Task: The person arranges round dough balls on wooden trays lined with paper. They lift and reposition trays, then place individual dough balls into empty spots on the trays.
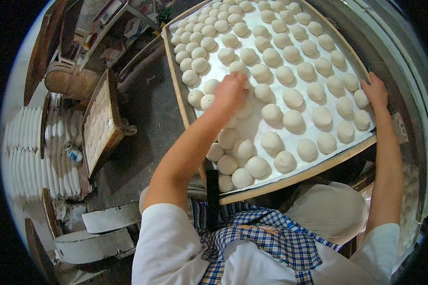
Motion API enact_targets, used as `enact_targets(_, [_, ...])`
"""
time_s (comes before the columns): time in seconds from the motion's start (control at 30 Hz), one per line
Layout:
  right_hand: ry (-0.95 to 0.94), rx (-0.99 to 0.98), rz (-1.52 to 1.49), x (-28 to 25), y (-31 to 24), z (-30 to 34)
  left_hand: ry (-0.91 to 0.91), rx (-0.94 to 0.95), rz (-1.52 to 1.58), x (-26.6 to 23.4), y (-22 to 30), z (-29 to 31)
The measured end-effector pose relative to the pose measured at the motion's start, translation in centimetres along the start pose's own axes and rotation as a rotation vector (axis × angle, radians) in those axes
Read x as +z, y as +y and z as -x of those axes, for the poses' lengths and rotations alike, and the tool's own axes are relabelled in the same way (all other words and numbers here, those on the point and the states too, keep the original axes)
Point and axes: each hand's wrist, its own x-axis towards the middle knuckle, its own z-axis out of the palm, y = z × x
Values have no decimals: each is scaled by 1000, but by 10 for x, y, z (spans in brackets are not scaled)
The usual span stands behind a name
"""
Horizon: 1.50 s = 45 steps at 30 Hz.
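A large shallow wooden tray [290, 178] with a pale, shiny lining fills the upper middle of the view. Round white dough balls [293, 98] cover it, spaced apart in rows on the right and packed close together along the left side. Over the left-middle of the tray, my left hand [232, 91] curls its fingers down round a dough ball, which the hand mostly hides. My right hand [376, 91] grips the tray's wooden rim at the right, fingers over the edge beside the outermost dough balls.
To the left, a smaller wooden tray [100, 123] of pale pieces stands tilted. Farther left are stacked white slabs [26, 147]. Two whitish curved bands [97, 247] lie at lower left. A cloth-covered round shape [329, 211] sits below the tray. A brown padded roll [71, 80] is at upper left.
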Motion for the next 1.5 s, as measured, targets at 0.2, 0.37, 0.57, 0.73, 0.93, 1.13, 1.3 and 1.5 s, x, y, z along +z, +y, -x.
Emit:
enact_targets(0.2, [-109,10,50,-8,-14,1,61,-227,338,-36,-35,-15])
enact_targets(0.37, [-46,12,58,3,5,-3,-336,-379,-366,-64,-42,-6])
enact_targets(0.57, [-107,51,29,-7,-11,2,90,-162,35,-50,-54,11])
enact_targets(0.73, [-92,55,54,-5,-4,0,295,127,497,-56,-30,14])
enact_targets(0.93, [-91,4,54,-2,2,0,82,12,182,-70,-48,10])
enact_targets(1.13, [-95,28,36,-6,-3,-2,-39,-218,316,-30,-90,2])
enact_targets(1.3, [-128,75,27,-10,-10,0,-96,-248,205,-22,-80,-10])
enact_targets(1.5, [-114,73,20,-13,-16,5,180,-128,643,-27,-80,-7])
